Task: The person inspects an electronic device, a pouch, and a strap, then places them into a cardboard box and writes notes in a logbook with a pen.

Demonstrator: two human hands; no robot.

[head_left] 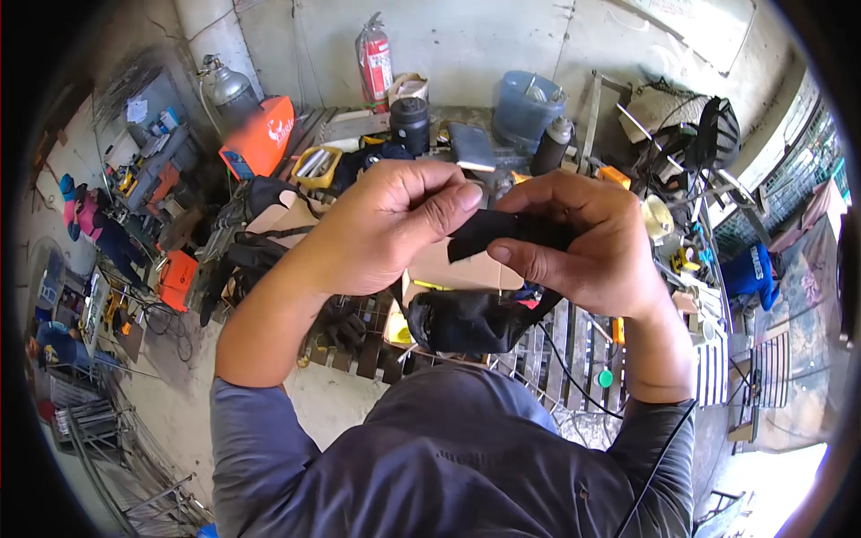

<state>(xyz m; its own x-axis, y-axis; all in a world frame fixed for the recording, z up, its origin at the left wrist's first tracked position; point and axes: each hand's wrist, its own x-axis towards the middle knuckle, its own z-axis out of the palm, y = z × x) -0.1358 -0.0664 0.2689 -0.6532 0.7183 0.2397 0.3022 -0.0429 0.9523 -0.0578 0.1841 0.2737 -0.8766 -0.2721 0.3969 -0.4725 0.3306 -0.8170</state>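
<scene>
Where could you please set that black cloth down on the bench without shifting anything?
Barest are the cardboard beneath the cloth and the slats under the right hand, crossed only by a cable. The back row, from orange box to blue bucket, is crowded.

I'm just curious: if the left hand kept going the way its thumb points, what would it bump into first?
Most likely the right hand. The left hand pinches the black cloth, and its thumb points along it toward that hand, though depth is hard to judge.
</scene>
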